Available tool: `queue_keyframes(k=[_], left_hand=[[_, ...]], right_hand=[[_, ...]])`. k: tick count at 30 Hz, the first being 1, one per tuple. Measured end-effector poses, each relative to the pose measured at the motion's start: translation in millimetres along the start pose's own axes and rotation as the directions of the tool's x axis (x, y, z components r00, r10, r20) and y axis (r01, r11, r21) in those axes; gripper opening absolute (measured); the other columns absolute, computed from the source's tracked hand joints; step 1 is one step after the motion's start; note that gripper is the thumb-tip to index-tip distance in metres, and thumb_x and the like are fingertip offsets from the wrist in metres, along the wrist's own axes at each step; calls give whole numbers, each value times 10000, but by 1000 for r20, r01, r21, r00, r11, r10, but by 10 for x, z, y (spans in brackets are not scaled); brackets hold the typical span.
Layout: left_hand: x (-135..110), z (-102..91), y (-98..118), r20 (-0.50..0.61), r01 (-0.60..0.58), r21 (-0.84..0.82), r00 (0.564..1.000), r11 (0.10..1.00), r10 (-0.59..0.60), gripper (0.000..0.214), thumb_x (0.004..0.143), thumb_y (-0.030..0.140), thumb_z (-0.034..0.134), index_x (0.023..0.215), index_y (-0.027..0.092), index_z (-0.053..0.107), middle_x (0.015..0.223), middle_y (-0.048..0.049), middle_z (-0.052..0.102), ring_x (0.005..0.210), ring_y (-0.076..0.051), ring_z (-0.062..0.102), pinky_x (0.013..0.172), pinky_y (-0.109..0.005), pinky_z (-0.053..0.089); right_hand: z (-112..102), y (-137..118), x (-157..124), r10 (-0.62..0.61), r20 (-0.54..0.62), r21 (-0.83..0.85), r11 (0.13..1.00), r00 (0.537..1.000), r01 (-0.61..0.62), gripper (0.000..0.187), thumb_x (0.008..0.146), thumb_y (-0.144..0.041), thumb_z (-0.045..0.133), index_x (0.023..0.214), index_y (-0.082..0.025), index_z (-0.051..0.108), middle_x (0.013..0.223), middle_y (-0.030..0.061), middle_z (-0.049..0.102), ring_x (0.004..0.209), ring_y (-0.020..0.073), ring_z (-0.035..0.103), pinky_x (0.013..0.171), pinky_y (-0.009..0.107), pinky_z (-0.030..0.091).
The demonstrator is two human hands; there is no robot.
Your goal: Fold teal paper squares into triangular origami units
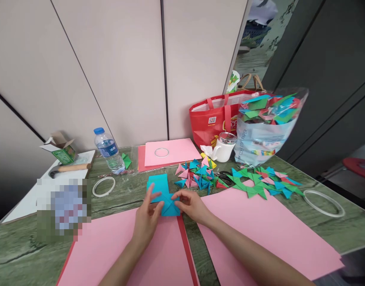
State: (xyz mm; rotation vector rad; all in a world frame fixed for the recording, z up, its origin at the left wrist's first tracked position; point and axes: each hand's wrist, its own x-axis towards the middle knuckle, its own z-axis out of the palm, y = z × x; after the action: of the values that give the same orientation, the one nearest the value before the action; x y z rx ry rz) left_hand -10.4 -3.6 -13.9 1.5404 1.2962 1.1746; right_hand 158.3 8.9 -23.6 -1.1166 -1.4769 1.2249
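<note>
A folded sheet of blue paper (171, 209) with diagonal creases lies in front of me, over the near edge of more blue paper (158, 181). My left hand (147, 212) is at its left side, fingers spread and the thumb tip touching the sheet's edge. On the opposite side, my right hand (192, 204) pinches the right edge between thumb and forefinger. Beyond my right hand sits a heap of small folded paper pieces (200, 174) in pink, blue, red and green. Beside it, pointed green paper shapes form a ring (254, 191).
Large pink sheets (260, 226) lie under my forearms. Behind stand a water bottle (107, 149), a white mug (226, 147), a red bag (206, 119) and a clear bag of folded paper (257, 139). A hammer (70, 168) and white rings (103, 186) lie around; scissors (224, 177) are near the heap.
</note>
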Motion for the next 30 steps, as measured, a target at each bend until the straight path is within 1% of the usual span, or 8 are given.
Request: queue_keyframes(k=[2,4,7,9,13,17,25,30], left_hand=[[14,-17,16,-157,-215,145,959,966,237,671,738,329,558,1316,296,219,1322,-102,347,1106,-253,457,821,-394,455],[31,-41,35,-235,-281,237,912,930,335,626,734,321,566,1293,279,287,1366,-94,279,1193,-261,351,914,-405,374],[39,-52,35,-125,-99,108,986,989,112,477,791,343,477,1246,237,381,1159,-99,520,987,-211,535,846,-375,422],[30,-33,15,13,38,-41,999,998,-37,496,793,357,467,1257,208,373,914,-59,623,805,-174,590,766,-338,457],[8,18,-15,90,109,-163,991,981,-95,574,695,320,603,1228,184,438,612,38,534,591,-119,532,559,-230,443],[2,21,-1,32,137,-163,991,977,-133,439,630,298,655,1050,180,614,600,30,554,592,-120,517,556,-219,430],[-5,17,63,44,188,-123,982,975,-184,335,606,315,662,904,163,688,673,-23,643,631,-159,550,571,-248,455],[-15,35,72,21,204,-118,979,972,-203,327,573,286,688,880,172,690,628,0,626,610,-143,539,561,-231,450]], right_hand=[[-14,7,17,-13,-48,-38,999,999,11,140,686,-209,553,803,-172,621,641,-11,523,485,83,442,435,196,361],[-31,11,33,-18,-85,-54,998,996,14,149,689,-212,548,808,-174,630,608,-19,506,475,81,418,424,191,339],[-41,15,38,-33,-108,-55,998,994,27,157,694,-218,545,814,-173,634,616,-14,516,497,88,427,433,193,344],[-35,9,25,-58,-98,-66,996,994,51,163,699,-219,545,824,-176,639,666,3,552,555,104,460,467,200,367],[-17,-30,-12,-87,15,-54,995,996,88,215,711,-207,541,905,-190,634,792,24,597,655,123,497,560,228,408],[-8,-56,-32,-72,116,40,997,991,67,322,646,-187,613,968,-200,604,848,24,584,669,123,509,562,226,422],[8,-8,-16,-30,38,83,996,999,27,227,655,-192,605,882,-181,623,753,13,586,612,115,512,527,219,408],[16,23,-8,-37,31,133,991,999,33,261,645,-221,629,903,-182,616,750,9,588,635,122,529,554,229,421]])
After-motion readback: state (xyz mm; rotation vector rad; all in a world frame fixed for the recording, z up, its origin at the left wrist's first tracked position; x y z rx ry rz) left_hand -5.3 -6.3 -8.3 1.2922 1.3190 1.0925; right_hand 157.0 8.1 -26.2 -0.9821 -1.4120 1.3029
